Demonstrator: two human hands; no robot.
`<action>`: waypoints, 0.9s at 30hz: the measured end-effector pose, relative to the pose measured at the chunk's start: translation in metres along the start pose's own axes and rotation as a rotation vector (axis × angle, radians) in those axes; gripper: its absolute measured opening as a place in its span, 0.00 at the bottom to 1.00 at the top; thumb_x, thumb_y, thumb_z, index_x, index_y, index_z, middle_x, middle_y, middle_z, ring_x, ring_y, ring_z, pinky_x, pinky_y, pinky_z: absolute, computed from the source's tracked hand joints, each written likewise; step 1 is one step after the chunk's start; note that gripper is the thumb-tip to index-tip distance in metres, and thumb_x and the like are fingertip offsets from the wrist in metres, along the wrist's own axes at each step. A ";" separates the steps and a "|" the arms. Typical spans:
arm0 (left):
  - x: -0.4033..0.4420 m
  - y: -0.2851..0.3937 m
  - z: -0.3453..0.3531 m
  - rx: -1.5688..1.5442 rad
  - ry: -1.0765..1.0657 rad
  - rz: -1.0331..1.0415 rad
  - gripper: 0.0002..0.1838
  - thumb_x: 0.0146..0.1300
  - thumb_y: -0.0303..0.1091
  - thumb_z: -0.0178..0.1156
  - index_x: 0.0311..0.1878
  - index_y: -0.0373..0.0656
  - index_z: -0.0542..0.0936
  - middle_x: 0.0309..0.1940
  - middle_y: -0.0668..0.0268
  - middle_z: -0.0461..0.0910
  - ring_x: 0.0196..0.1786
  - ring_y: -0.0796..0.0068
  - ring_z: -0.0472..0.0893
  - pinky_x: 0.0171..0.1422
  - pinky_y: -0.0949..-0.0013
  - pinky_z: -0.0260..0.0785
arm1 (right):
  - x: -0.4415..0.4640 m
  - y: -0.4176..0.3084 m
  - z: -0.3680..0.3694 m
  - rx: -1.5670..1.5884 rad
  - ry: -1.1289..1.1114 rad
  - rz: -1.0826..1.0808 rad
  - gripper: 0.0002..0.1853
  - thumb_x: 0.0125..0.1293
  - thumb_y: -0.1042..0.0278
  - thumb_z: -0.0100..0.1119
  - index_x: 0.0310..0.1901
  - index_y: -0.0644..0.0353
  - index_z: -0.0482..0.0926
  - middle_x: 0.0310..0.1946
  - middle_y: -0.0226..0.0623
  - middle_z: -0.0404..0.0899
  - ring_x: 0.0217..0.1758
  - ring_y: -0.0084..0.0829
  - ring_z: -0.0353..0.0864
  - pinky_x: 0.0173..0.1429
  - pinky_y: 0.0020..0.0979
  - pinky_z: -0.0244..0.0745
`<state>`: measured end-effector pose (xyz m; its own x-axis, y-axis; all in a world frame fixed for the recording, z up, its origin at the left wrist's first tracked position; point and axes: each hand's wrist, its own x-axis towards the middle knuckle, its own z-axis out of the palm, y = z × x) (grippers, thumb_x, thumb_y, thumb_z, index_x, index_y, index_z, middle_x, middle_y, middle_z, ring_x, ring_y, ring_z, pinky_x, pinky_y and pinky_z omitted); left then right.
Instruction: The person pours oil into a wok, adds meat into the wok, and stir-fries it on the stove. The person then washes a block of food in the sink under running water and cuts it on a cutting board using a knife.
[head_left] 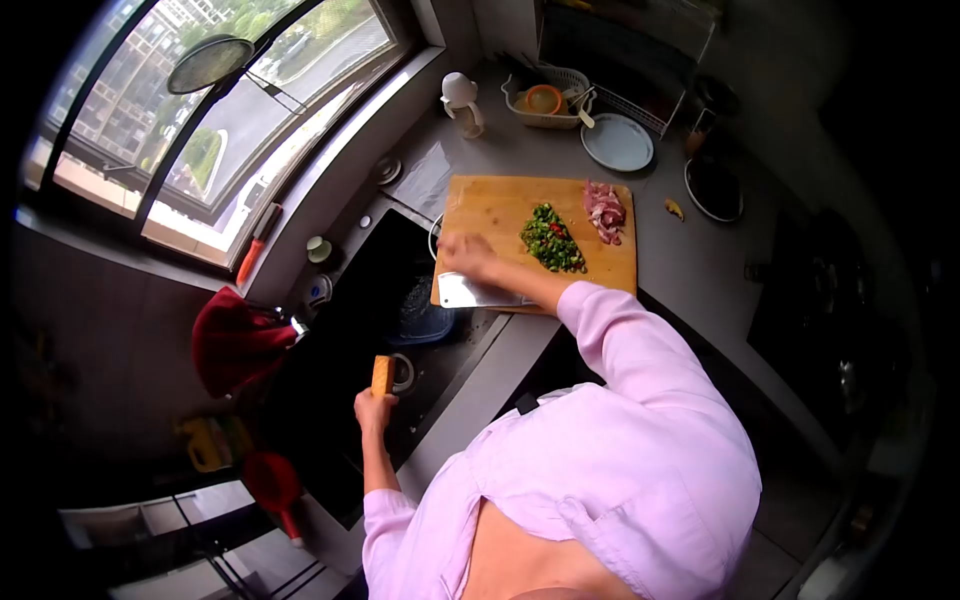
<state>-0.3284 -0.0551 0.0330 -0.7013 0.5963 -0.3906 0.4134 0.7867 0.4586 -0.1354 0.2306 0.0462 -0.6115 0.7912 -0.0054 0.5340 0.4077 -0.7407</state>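
Note:
My left hand (375, 410) is closed around an orange-yellow block (382, 374), held upright over the dark sink (425, 385). Its exact kind is unclear. My right hand (467, 255) is at the left side of the wooden cutting board (485, 205), its fingers curled and slightly blurred; anything in them is hidden. Just below that hand lies a cleaver (478, 290) with a shiny blade, partly covered by my forearm. Chopped green and red peppers (552, 238) form a pile mid-board. Sliced raw meat (604, 212) sits at the far right corner.
A blue container (425, 322) is in the sink, beside the board. Behind the board stand a white plate (617, 142), a white basket (560, 112) and a bottle (461, 100). An orange-handled knife (252, 256) rests by the window; a red cloth (232, 343) hangs left of the sink.

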 end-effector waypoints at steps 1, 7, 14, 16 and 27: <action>0.001 0.015 0.004 -0.002 0.006 -0.008 0.15 0.32 0.32 0.65 0.28 0.37 0.79 0.22 0.56 0.79 0.29 0.61 0.79 0.35 0.63 0.68 | 0.012 0.007 -0.012 -0.009 0.124 -0.054 0.13 0.49 0.68 0.45 0.36 0.58 0.75 0.34 0.49 0.76 0.41 0.48 0.74 0.46 0.42 0.70; 0.010 0.108 0.022 0.030 -0.067 0.077 0.15 0.33 0.32 0.63 0.29 0.36 0.78 0.23 0.55 0.78 0.30 0.61 0.78 0.36 0.64 0.68 | 0.082 0.066 -0.030 -0.123 0.243 -0.203 0.09 0.51 0.68 0.45 0.31 0.59 0.74 0.40 0.50 0.72 0.48 0.49 0.70 0.49 0.45 0.67; 0.031 0.175 0.041 0.035 0.009 0.294 0.18 0.32 0.34 0.65 0.30 0.37 0.78 0.30 0.55 0.76 0.36 0.57 0.76 0.39 0.61 0.67 | 0.050 0.055 -0.064 -0.463 0.233 -0.232 0.23 0.49 0.67 0.58 0.49 0.61 0.69 0.51 0.45 0.66 0.57 0.45 0.63 0.59 0.39 0.61; 0.034 0.185 0.046 0.064 0.053 0.363 0.18 0.31 0.35 0.65 0.29 0.37 0.78 0.29 0.55 0.76 0.36 0.56 0.76 0.39 0.60 0.67 | 0.018 0.062 -0.062 -0.229 0.329 -0.449 0.19 0.49 0.67 0.57 0.45 0.60 0.72 0.49 0.45 0.68 0.56 0.44 0.65 0.56 0.38 0.63; 0.072 0.228 0.077 0.220 0.011 0.634 0.18 0.34 0.40 0.65 0.29 0.38 0.79 0.29 0.56 0.75 0.36 0.56 0.75 0.40 0.59 0.68 | -0.153 0.066 -0.062 -0.402 0.027 -0.320 0.09 0.49 0.74 0.52 0.35 0.61 0.72 0.31 0.37 0.70 0.39 0.38 0.69 0.41 0.37 0.67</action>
<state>-0.2397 0.1800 0.0477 -0.2896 0.9529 -0.0905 0.8550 0.3000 0.4231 0.0293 0.1647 0.0398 -0.7686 0.6073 0.2012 0.5080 0.7704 -0.3852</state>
